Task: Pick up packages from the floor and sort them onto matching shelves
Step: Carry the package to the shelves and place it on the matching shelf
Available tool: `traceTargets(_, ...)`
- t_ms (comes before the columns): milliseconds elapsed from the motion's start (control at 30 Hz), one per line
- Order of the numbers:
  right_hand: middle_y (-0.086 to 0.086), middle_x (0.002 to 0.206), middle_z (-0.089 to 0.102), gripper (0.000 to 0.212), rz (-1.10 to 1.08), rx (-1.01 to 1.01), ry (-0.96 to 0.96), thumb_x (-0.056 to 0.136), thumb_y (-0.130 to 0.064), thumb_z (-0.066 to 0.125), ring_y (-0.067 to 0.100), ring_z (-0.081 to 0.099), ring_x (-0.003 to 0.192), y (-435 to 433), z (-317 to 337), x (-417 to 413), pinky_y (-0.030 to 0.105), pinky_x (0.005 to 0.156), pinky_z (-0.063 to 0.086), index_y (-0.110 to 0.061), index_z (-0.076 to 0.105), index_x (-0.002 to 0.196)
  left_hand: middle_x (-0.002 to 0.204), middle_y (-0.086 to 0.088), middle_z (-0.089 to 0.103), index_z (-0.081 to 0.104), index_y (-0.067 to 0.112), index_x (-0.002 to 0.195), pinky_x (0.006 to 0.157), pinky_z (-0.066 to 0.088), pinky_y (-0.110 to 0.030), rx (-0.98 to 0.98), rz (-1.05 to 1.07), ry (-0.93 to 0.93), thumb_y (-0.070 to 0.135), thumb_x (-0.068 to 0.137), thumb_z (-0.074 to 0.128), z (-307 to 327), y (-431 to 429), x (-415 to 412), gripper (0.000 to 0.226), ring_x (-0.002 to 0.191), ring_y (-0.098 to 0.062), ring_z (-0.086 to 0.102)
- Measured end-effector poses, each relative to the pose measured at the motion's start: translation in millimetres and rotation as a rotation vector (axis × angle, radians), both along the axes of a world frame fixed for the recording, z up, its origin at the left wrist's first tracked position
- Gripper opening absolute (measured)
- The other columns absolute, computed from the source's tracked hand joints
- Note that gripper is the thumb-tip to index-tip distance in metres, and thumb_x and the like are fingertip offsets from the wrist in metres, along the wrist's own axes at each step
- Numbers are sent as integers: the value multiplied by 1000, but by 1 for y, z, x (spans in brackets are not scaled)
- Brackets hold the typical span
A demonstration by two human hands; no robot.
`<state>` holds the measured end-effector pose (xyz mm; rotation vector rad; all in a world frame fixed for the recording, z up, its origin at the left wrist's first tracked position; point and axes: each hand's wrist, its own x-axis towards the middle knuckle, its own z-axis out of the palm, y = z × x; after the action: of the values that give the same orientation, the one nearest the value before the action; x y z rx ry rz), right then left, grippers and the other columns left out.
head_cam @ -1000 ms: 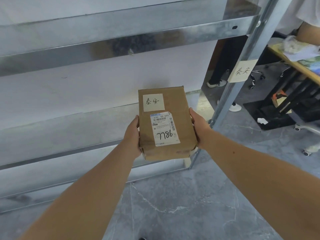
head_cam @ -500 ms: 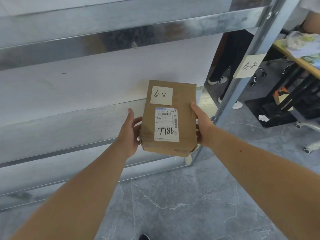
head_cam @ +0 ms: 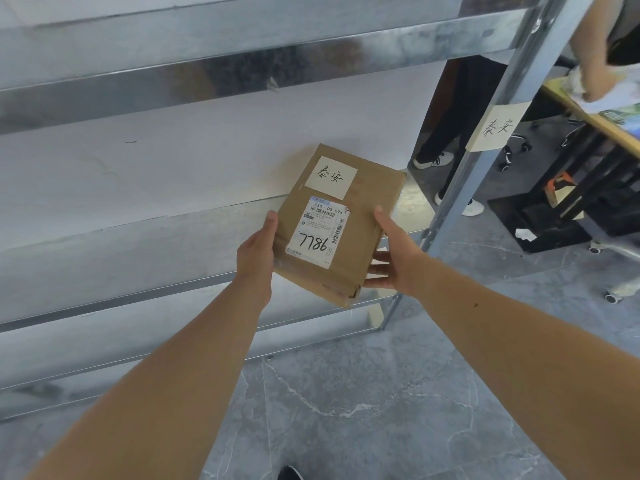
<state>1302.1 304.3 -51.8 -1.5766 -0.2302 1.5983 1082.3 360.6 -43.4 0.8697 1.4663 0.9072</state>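
Cardboard package [head_cam: 341,223] gripped at its sides by left hand [head_cam: 255,251] and right hand [head_cam: 394,259], tilted before metal shelf [head_cam: 138,258], upright post [head_cam: 485,140] beside, shipping label [head_cam: 320,233] handwritten "7786", paper note [head_cam: 497,126] taped on post

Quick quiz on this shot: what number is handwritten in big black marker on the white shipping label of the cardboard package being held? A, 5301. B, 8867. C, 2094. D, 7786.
D: the shipping label on the cardboard package, held between the left hand and right hand, reads 7786 in black marker below the barcode.
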Motion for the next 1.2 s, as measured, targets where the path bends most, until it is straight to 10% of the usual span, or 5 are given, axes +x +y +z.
traceTargets(200,18,139,67,75,-36,30,49,89,-75,69,44,70,123,-2,4,-6,73,98,59,-35,47,149,131,1,72,64,21,135,109,56,-52,104,156,-57,67,72,79,-3,-3,6,79,120,-19,69)
traceTargets(367,19,138,66,83,-35,47,16,87,-74,73,43,74,116,-1,5,-20,65,84,67,-35,44,154,165,1,27,26,35,163,113,54,-49,251,219,-7,65,57,88,0,-19,25,127,145,-24,51)
traceTargets(933,31,119,73,74,-49,67,180,93,-66,73,43,83,91,-3,6,-44,52,74,69,-29,37,146,132,7,63,49,43,148,92,62,-40,420,90,214,30,91,80,-2,-17,6,66,103,-8,67)
traceTargets(1067,26,106,80,72,-25,82,162,96,-60,73,42,82,92,6,8,-52,52,71,70,-26,41,151,112,13,70,72,38,105,102,57,-49,477,136,271,28,102,64,2,-2,4,14,110,-19,66)
traceTargets(1200,24,125,73,78,-61,58,133,97,-55,75,38,81,95,13,5,-54,50,61,69,-16,42,156,134,5,72,75,24,129,114,51,-42,441,132,298,37,110,51,2,11,-3,33,127,-18,65)
